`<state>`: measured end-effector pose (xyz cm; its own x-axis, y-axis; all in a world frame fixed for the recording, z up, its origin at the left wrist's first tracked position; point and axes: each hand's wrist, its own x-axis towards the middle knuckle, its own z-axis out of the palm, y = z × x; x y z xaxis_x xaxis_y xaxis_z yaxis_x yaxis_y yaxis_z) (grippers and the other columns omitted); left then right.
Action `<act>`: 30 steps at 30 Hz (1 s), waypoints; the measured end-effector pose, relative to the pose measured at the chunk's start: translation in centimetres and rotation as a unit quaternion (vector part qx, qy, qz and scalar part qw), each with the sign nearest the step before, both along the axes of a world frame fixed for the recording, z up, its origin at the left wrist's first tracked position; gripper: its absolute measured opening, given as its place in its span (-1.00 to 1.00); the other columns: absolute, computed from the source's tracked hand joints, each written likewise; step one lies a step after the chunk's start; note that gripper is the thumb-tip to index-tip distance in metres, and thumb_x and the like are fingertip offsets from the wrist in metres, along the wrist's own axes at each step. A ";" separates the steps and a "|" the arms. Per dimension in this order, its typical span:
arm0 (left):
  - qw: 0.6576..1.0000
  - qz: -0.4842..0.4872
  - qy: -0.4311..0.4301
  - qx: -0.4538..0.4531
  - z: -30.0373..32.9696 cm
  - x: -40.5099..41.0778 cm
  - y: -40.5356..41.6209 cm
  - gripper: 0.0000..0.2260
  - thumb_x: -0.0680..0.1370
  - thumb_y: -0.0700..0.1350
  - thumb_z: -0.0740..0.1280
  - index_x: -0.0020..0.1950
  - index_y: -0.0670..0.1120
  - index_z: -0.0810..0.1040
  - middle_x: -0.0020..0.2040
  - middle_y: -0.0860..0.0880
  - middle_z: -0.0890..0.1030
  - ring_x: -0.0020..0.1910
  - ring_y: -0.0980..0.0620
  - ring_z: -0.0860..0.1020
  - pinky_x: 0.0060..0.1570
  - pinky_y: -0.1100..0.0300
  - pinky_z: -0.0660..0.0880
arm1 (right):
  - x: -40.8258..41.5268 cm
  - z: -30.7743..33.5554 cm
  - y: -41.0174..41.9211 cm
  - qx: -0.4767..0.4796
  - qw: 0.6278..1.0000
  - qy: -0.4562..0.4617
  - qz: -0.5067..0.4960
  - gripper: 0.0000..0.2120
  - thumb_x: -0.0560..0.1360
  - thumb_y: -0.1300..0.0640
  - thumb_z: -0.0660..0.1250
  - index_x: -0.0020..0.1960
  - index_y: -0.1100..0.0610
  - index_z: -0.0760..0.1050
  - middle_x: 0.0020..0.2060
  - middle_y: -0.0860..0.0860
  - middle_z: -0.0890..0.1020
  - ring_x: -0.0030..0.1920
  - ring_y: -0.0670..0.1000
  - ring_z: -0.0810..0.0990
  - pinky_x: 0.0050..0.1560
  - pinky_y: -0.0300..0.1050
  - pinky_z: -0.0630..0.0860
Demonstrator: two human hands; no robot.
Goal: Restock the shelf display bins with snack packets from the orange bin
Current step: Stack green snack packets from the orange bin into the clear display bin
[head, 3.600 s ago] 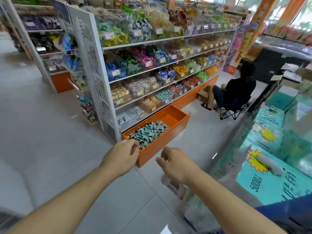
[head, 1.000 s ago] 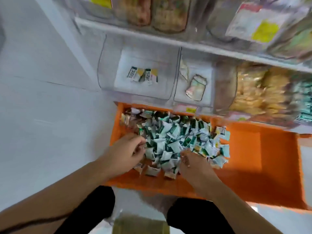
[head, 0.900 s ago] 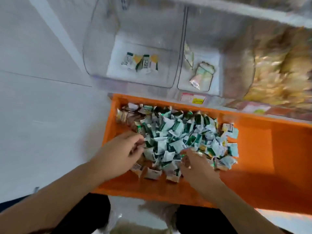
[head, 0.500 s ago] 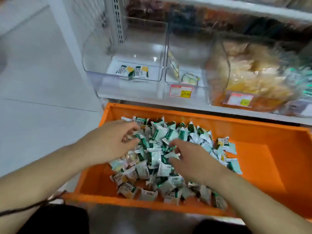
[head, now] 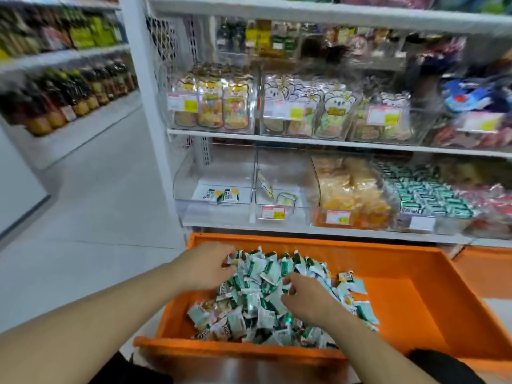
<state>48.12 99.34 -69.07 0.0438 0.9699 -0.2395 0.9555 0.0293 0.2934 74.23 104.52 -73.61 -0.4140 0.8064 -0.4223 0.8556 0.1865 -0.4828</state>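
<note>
The packets [head: 266,295] lay heaped in the left part of the orange bin [head: 401,300]. The left hand [head: 205,266] pinched some packets at the heap's far edge; the right hand [head: 307,297] rested curled on the heap, its grip unclear. They looked light and slippery, best scooped in handfuls.

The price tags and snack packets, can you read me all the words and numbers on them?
None can be read; all are too blurred or small.
Price tag on the clear bin: red and yellow, digits blurred.
Price tag on the yellow snack bin: blurred.
Price tags on the shelf above: blurred.
Two packets in the leftmost clear bin: dark print, too small.
Snack packets in the orange bin: print unreadable.
</note>
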 end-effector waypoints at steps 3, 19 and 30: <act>0.999 0.017 -0.023 -0.015 -4.1 0.7 2.0 -0.69 0.65 0.11 0.31 0.34 0.02 0.54 0.01 0.12 0.54 -0.03 0.11 0.54 -0.08 0.10 0.50 | -0.4 -2.1 1.7 -0.010 1.000 -0.005 -0.007 -0.52 0.63 0.01 0.30 0.52 0.03 0.35 0.06 0.00 0.63 -0.13 0.02 0.71 -0.10 0.04 0.71; 0.987 0.103 -0.112 -0.059 -23.4 1.2 14.0 -0.58 0.62 0.13 0.39 0.37 -0.04 0.40 0.16 -0.07 0.59 -0.02 -0.01 0.57 -0.13 0.08 0.52 | -6.4 -17.4 14.4 0.010 0.993 -0.098 -0.071 -0.06 0.34 -0.43 0.44 0.55 -0.36 0.01 0.46 0.07 0.27 0.38 0.24 0.47 0.25 0.22 0.59; 0.967 0.157 -0.198 -0.045 -22.5 1.9 14.0 -0.63 0.60 0.15 0.43 0.29 -0.02 0.48 -0.02 0.09 0.61 -0.14 0.12 0.60 -0.10 0.07 0.62 | -6.0 -18.4 14.2 0.061 0.993 -0.027 -0.095 -0.25 0.40 -0.23 0.56 0.50 -0.05 0.41 0.25 0.03 0.44 -0.02 0.09 0.64 0.05 0.02 0.66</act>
<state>49.98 113.34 -91.60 -0.1437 0.9261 -0.3488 0.7090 0.3423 0.6166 68.25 118.70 -92.01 -0.2285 0.9140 -0.3352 0.9054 0.0729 -0.4183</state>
